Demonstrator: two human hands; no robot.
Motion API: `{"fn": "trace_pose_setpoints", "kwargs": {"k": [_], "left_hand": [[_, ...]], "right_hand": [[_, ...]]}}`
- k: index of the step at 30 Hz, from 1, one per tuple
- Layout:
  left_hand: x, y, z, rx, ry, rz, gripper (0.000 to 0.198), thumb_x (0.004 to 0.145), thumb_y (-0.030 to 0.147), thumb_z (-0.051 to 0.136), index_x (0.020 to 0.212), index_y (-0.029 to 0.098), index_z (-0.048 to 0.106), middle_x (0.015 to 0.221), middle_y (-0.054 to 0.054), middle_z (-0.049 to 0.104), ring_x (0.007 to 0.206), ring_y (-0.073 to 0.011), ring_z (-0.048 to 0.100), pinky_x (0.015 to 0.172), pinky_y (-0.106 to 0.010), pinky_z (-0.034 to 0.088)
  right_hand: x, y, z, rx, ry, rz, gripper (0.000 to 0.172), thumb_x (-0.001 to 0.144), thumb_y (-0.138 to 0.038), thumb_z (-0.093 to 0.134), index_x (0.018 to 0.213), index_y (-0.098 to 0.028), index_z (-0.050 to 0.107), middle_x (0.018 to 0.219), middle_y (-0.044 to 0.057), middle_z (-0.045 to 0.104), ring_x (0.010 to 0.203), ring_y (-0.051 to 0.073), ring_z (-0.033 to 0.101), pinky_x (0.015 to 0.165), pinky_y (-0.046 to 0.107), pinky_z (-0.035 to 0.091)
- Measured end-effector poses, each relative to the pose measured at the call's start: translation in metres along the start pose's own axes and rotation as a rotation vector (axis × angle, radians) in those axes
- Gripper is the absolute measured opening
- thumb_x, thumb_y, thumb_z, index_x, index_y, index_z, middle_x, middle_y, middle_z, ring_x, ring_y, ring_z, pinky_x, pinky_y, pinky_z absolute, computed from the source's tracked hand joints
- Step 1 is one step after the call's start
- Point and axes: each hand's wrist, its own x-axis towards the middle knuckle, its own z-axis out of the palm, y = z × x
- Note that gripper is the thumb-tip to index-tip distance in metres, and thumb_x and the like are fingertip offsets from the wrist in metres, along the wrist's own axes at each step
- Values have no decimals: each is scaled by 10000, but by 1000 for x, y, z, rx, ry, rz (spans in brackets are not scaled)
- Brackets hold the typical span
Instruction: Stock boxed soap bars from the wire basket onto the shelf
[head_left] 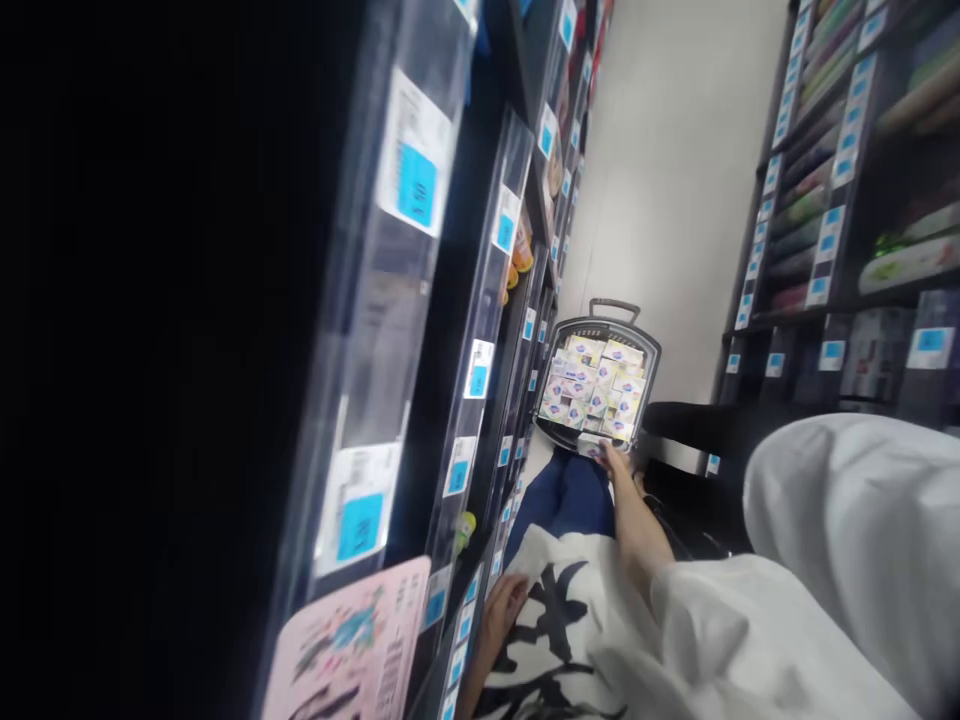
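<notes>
My right hand (616, 463) reaches to the near end of a dark shopping basket (651, 352). Its fingers are closed on a small, pale soap box (592, 444) at the basket's near rim. Many similar white and yellow soap boxes (598, 385) with a blue and red logo fill the basket in rows. My left hand (504, 603) hangs low beside my white printed shirt, close to the left shelf. Its fingers are loosely bent and a little blurred, with nothing visible in them.
Dark shelves with blue and white price tags (417, 165) run close along my left. A pink package (352, 640) juts out at the lower left. More shelves (836, 225) line the right. Pale floor (667, 150) lies between. A person in white (847, 500) stands close at right.
</notes>
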Motion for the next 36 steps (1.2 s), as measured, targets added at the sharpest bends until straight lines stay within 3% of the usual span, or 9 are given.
{"fn": "trace_pose_setpoints", "kwargs": {"k": [3,6,11,18,25,28,31,33,36], "left_hand": [[10,16,-4,-31,21,105,226,960,440,594,973,347,801,954,-51,765,894,-283,782,826,-387,636],[26,32,-9,-52,28,223,197,958,351,599,993,323,790,971,-55,758,933,-279,768,910,-397,611],[51,66,-17,-74,4,431,242,983,318,552,1081,299,773,1061,-80,761,1016,-296,751,982,-432,583],[61,125,-29,-68,-5,619,291,996,226,515,1188,197,732,1170,-116,743,1101,-249,719,1017,-413,574],[52,177,-37,-232,-41,744,249,1017,246,550,1173,204,740,1137,-76,765,1078,-216,716,1003,-362,557],[43,196,-41,-322,-49,771,241,1024,290,563,1147,197,749,1099,-77,783,1044,-220,726,955,-353,561],[34,209,-45,-410,-72,789,254,1026,332,584,1149,183,750,1077,-87,797,1011,-227,736,924,-358,563],[30,213,-47,-458,-84,806,273,1029,366,599,1158,176,745,1074,-95,796,1004,-231,735,918,-365,564],[30,216,-47,-551,-102,828,333,1028,444,627,1201,177,727,1083,-108,780,1008,-231,726,914,-369,567]], "right_hand": [[-30,6,-8,131,-18,-10,392,697,-231,914,842,-191,553,595,-79,565,498,82,530,442,159,476],[-58,-3,-11,278,-105,-52,344,742,-299,837,858,-220,523,585,-85,563,498,82,519,453,152,469],[-101,-60,11,455,-375,-150,260,789,-415,665,882,-234,504,701,-31,647,614,133,619,545,225,526],[-207,-176,67,552,-1012,-309,328,758,-415,614,1018,-213,614,894,46,727,782,192,685,624,289,572],[-311,-239,64,264,-1581,-509,440,914,-550,499,1204,-245,627,732,-29,597,416,96,317,325,197,233],[-334,-247,57,64,-1618,-587,510,919,-655,453,1179,-240,596,683,-49,553,374,86,227,301,214,171],[-350,-249,53,-106,-1504,-656,604,866,-783,438,1119,-245,546,649,-65,504,371,83,225,316,218,167],[-359,-249,52,-140,-1469,-691,615,835,-815,444,1090,-260,512,640,-75,476,367,87,232,327,225,160],[-371,-246,51,-131,-1537,-751,613,810,-825,463,1070,-271,491,637,-80,470,351,94,244,333,241,161]]}}
